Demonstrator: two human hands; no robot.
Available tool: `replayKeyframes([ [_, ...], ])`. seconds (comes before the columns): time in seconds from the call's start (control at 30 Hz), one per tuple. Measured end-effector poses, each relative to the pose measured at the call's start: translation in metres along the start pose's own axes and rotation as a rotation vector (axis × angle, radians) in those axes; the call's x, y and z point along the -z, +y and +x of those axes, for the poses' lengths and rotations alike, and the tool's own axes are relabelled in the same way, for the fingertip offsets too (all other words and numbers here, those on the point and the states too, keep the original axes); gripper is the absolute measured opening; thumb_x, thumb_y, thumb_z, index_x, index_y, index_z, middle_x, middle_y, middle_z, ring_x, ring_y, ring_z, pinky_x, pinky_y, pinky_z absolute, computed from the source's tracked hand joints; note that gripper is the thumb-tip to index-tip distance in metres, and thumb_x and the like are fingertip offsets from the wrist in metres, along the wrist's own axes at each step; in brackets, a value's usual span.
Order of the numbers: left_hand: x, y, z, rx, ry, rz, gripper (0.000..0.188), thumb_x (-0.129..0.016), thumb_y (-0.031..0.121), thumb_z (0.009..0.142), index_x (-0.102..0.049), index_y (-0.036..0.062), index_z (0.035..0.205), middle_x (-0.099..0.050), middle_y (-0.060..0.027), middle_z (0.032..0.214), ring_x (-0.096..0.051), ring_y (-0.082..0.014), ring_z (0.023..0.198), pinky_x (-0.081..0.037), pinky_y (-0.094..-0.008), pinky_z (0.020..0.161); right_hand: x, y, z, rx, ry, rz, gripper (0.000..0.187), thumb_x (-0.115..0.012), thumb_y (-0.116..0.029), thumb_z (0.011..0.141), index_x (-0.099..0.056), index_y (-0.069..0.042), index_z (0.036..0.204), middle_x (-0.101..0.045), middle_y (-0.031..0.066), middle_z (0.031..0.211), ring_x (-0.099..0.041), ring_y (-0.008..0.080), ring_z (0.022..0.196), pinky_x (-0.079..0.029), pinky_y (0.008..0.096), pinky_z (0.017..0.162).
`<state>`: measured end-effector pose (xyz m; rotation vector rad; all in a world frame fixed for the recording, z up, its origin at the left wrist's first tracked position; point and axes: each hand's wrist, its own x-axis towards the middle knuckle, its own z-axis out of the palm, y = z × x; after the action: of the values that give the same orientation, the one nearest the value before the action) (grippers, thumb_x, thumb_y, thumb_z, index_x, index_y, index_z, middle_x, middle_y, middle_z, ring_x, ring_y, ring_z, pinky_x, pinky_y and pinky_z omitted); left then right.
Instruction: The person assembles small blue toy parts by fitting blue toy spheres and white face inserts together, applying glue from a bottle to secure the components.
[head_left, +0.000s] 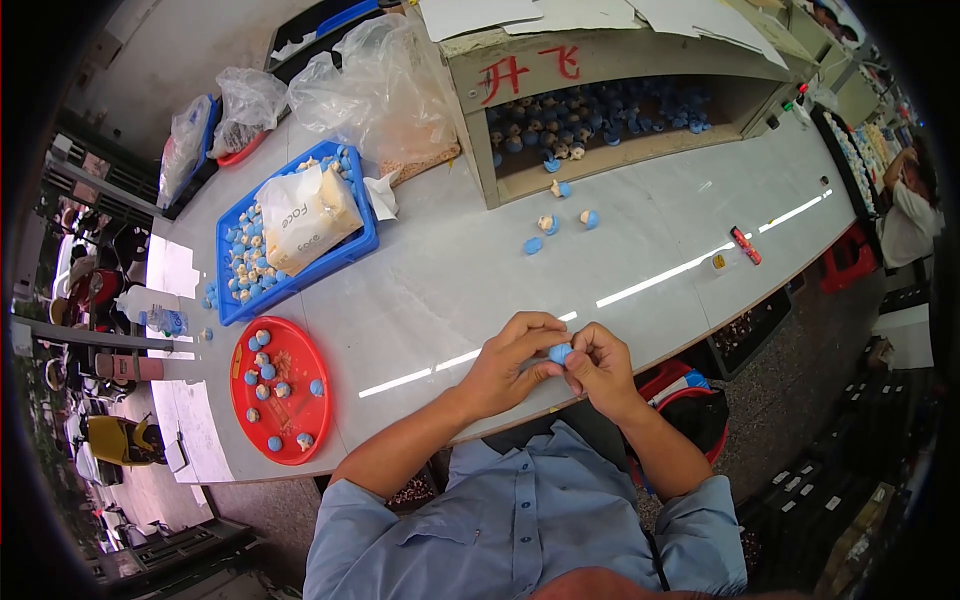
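Near the table's front edge, both hands meet around a small rounded blue piece (560, 353). My left hand (508, 365) pinches it from the left between thumb and fingers. From the other side my right hand (604, 372) closes on it with thumb and fingertips; its far side is hidden by the fingers. Farther back lie several loose blue-and-cream pieces (548, 224), like tiny capped heads. Many more such pieces (560, 120) fill the open-fronted grey box (487, 165) behind them.
A red round tray (322, 425) with scattered pieces sits at the left. Behind it, a blue bin (372, 238) holds pieces and a white bag (310, 215). Clear plastic bags (385, 90) stand farther back. A small red tube (745, 246) lies right. Another person (910, 205) is at far right.
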<state>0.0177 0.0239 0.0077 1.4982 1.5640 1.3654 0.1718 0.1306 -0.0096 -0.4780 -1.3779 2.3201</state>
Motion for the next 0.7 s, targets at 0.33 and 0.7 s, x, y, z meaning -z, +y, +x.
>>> replayKeyframes([
  [0.33,0.008,-0.021,-0.009,0.437,-0.138,-0.654,0.039,-0.056,0.029,0.098,-0.059,-0.0036,0.119,-0.066,-0.0089,0.094,-0.063,-0.0131,0.077,-0.049,-0.0227,0.06,-0.004,-0.023,0.019,0.816,-0.03,-1.035,0.036,-0.08,-0.012,0.073,-0.064,-0.004,0.104,-0.059,0.0076,0.082,-0.057,0.0166,0.059,-0.044,0.0268,0.05],
  [0.7,0.012,-0.008,-0.006,0.497,-0.153,-0.704,0.035,-0.065,0.017,0.092,-0.058,-0.0034,0.119,-0.068,-0.0086,0.095,-0.064,-0.0112,0.074,-0.049,-0.0208,0.058,0.001,-0.015,0.016,0.621,-0.099,-0.875,0.026,-0.073,-0.001,0.077,-0.066,-0.001,0.102,-0.059,0.0088,0.073,-0.058,0.02,0.058,-0.045,0.029,0.05],
])
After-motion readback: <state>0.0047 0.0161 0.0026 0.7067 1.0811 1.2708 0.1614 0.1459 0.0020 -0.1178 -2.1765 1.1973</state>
